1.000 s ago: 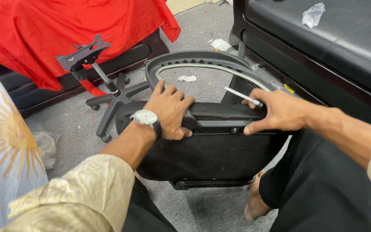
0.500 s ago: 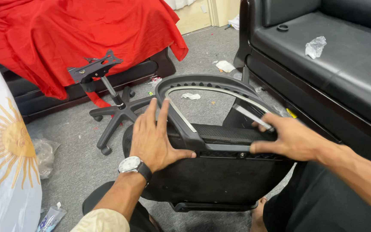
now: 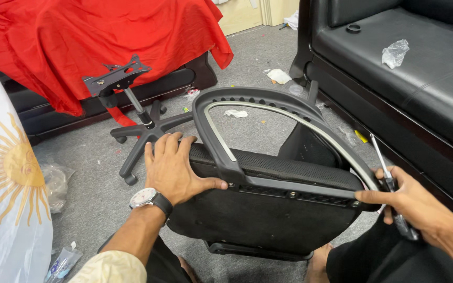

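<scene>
An office chair is being put together on the grey floor (image 3: 268,57), and the step in hand appears to be the fixing of the curved backrest frame (image 3: 268,105) to the black seat (image 3: 258,215), which is stood on its edge between the person's legs. The left hand (image 3: 176,170) is laid flat and open on the upper edge of the seat, with the thumb pressed against the corner of the frame; nothing is closed inside its grip. The right hand (image 3: 407,202) is closed around the handle of a screwdriver (image 3: 389,186), whose shaft points upward, while its forefinger is stretched along the frame's lower bar. Small screw heads are seen in this bar. The next move probably calls for the screwdriver to be turned down and its tip set into one of these screws, with the seat kept steady by the left hand. The wheeled base (image 3: 142,128) with its mounting plate stands well apart, near a red cloth (image 3: 106,42). A black sofa (image 3: 420,68) is close on the right and may limit the elbow; paper scraps lie on the floor beyond the frame.
</scene>
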